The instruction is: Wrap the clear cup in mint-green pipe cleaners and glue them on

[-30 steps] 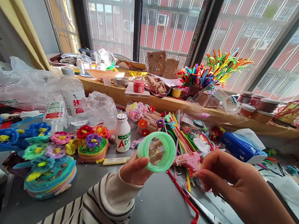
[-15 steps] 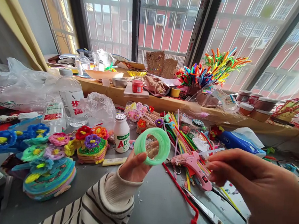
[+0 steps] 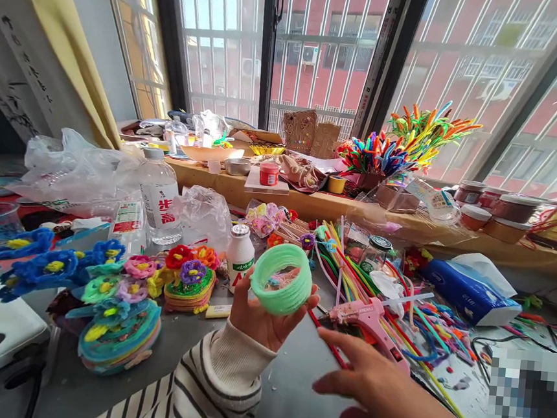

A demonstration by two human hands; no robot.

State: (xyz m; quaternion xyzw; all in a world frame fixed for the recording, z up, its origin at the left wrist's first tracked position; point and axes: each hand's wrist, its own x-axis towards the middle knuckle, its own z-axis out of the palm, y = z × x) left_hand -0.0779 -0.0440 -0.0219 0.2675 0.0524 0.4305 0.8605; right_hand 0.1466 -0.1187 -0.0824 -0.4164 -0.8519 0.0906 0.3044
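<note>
Now the left hand [image 3: 265,317] clasps the green ring [image 3: 282,281]; the right hand [image 3: 365,380] has dropped open and empty, right of that grip, near the glue gun [image 3: 371,315].

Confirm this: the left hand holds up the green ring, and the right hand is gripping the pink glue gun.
Not quite. In the head view the left hand does hold up the green ring, but the right hand is open and spread, gripping nothing; the pink glue gun lies on the table just beyond it.
</note>
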